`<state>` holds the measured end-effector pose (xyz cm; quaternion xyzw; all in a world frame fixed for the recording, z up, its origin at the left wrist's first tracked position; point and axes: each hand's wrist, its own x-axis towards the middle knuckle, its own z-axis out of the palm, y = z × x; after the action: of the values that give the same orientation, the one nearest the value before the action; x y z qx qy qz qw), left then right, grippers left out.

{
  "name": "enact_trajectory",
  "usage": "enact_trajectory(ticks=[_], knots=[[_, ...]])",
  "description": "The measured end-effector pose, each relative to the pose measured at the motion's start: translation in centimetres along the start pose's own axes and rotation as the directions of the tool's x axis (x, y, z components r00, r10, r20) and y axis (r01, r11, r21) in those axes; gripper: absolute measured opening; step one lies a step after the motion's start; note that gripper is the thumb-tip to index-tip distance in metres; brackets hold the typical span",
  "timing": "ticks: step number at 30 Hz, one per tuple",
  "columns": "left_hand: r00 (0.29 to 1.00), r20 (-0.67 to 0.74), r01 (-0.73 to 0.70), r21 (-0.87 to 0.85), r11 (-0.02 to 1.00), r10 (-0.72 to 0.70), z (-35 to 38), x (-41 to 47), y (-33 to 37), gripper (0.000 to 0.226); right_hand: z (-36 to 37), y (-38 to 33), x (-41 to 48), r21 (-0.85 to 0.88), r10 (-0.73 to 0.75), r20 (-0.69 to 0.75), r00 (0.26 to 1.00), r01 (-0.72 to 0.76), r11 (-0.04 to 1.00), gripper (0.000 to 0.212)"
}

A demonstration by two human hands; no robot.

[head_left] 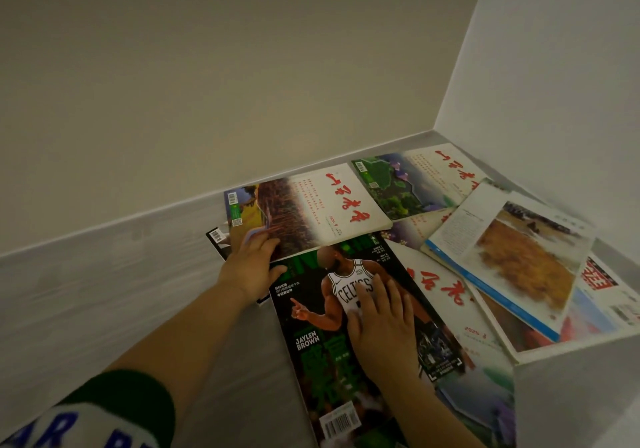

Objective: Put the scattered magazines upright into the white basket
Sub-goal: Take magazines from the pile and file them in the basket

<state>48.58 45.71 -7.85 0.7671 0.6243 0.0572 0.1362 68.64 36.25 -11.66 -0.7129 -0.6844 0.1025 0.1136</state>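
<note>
Where two plain pale walls meet in a corner, a grey wood-grain floor [104,291] carries a loose spread of magazines lying flat and overlapping. Nearest is a basketball magazine [311,336] with a green cover; the right hand [381,329] lies open and flat on it, fingers spread, gripping nothing. The left hand [251,267] reaches to the near edge of a red-titled magazine [311,212], fingers on its cover and thumb at the basketball magazine's corner; whether it grips cannot be told. An open magazine [512,253] lies to the right.
</note>
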Motion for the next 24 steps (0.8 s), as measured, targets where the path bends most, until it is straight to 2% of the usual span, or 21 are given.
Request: enact_trajectory(ticks=[3, 7, 9, 14, 16, 18, 20, 22, 24], knots=[[0.996, 0.028, 0.088, 0.072, 0.994, -0.090, -0.2, 1.0, 0.2, 0.053, -0.1, 0.0, 0.0, -0.004, -0.004, 0.006, 1.000, 0.004, 1.000, 0.050], [0.996, 0.082, 0.002, 0.375, 0.927, -0.035, -0.2, 1.3, 1.1, 0.037, -0.1, 0.0, 0.0, 0.004, -0.009, 0.007, 1.000, 0.009, 1.000, 0.050], [0.996, 0.084, -0.008, 0.458, 0.889, -0.034, -0.2, 1.1, 1.3, 0.034, -0.1, 0.0, 0.1, 0.007, -0.011, -0.001, 1.000, 0.011, 1.000, 0.050], [0.999, 0.037, 0.018, 0.433, 0.901, -0.038, -1.4, -0.6, 1.3, 0.040, -0.1, 0.2, 0.2, 0.017, -0.013, 0.013, 1.000, 0.013, 1.000, 0.051], [0.997, 0.042, 0.046, 0.344, 0.938, -0.065, -1.7, -2.5, 1.4, 0.038, -0.3, 0.2, 0.1, 0.027, -0.016, 0.023, 1.000, 0.016, 1.000, 0.053], [0.991, 0.104, 0.051, 0.256, 0.965, -0.080, -1.5, -4.7, 1.6, 0.037, -0.6, 0.2, 0.2, 0.066, 0.000, 0.023, 1.000, -0.001, 0.998, 0.052], [0.985, 0.155, 0.032, 0.234, 0.972, -0.070, -1.1, -7.1, 2.2, 0.039, -1.0, -0.2, 0.4, 0.173, 0.012, 0.027, 1.000, -0.016, 0.985, 0.047], [0.985, 0.165, 0.017, 0.222, 0.975, -0.054, -0.8, -9.3, 2.9, 0.039, -1.7, -1.7, 0.7, 0.419, -0.016, 0.073, 0.997, -0.016, 0.908, 0.040], [0.982, 0.183, -0.006, 0.231, 0.973, -0.037, -0.6, -11.3, 3.7, 0.042, -2.5, -4.1, 0.5, 0.733, -0.065, 0.204, 0.977, -0.108, 0.672, 0.036]])
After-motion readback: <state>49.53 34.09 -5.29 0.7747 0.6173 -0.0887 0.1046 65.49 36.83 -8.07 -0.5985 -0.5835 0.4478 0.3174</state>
